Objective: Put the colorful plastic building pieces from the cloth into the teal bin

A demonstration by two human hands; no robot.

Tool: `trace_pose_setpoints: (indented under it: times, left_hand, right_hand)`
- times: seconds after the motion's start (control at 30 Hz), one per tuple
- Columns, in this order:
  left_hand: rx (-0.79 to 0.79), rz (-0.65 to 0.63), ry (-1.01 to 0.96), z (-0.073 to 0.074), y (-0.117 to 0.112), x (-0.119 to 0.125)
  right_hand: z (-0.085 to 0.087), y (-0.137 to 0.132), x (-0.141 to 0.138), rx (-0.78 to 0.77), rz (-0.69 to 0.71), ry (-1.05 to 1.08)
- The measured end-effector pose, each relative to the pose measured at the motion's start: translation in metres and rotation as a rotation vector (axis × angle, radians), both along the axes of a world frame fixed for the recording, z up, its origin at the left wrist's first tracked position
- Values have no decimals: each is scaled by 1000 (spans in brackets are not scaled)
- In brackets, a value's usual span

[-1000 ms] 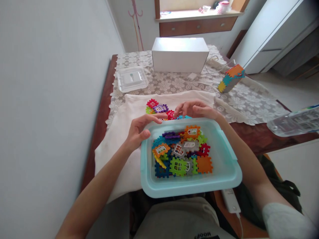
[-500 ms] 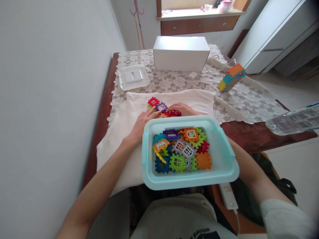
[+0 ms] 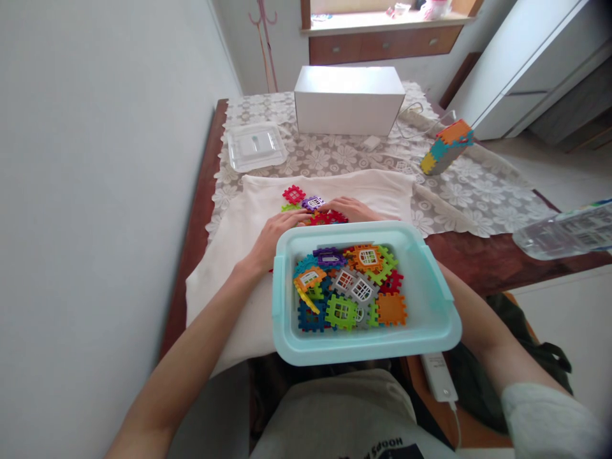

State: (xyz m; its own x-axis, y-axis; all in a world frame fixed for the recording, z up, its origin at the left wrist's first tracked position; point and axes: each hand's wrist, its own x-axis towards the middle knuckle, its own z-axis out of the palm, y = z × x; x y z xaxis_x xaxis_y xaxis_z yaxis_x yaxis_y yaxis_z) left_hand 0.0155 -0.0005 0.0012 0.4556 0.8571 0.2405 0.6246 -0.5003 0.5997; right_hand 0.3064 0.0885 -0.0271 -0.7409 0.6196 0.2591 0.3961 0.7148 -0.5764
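Observation:
Both hands reach around a pale turquoise bin (image 3: pixel 433 299) to a small pile of interlocking plastic tiles on a white cloth. My left hand (image 3: pixel 280 233) lies over the left of the pile, its fingers stretched out. My right hand (image 3: pixel 352 208) rests at the right of the pile, fingers extended over red tiles (image 3: pixel 329 218); the bin rim hides part of it. Just beyond the fingertips lie a purple window tile (image 3: pixel 313 203), a red window tile (image 3: pixel 293 194) and a green tile (image 3: pixel 291 208). Inside the bin are several mixed tiles, including an orange one (image 3: pixel 391 308).
A clear plastic lid (image 3: pixel 257 148) lies at the back left of the table, beside a white box (image 3: pixel 349 111). A built block of tiles (image 3: pixel 447 150) stands at the right. A transparent bottle-like object (image 3: pixel 564 233) juts in at the right edge. A wall borders the left.
My left hand has shifted slightly right over the pile. The purple tile has moved a little right, the orange tile near the fingers is now covered, and more red tiles show between the hands.

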Motion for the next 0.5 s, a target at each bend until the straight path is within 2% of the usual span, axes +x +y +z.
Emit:
trace_pose_setpoints:
  times: [0.07, 0.13, 0.23, 0.3, 0.37, 0.43, 0.5]
  left_hand:
    - [9, -24, 10, -3, 1, -1]
    - [11, -32, 19, -5, 3, -2]
    - [5, -42, 4, -5, 4, -1]
    - [2, -50, -17, -3, 4, 0]
    - [9, -40, -37, -1, 3, 1]
    - [26, -16, -49, 2, 1, 1]
    - [40, -3, -32, 5, 0, 0]
  right_hand:
    - [0, 1, 1, 16, 26, -18]
    - [-2, 1, 0, 35, -14, 0]
    - [-6, -2, -5, 61, -175, 116]
    - [-9, -3, -10, 41, -317, 292]
    - [-7, -1, -12, -32, -442, 549]
    - [1, 3, -8, -152, -486, 758]
    - [15, 5, 5, -283, -439, 760]
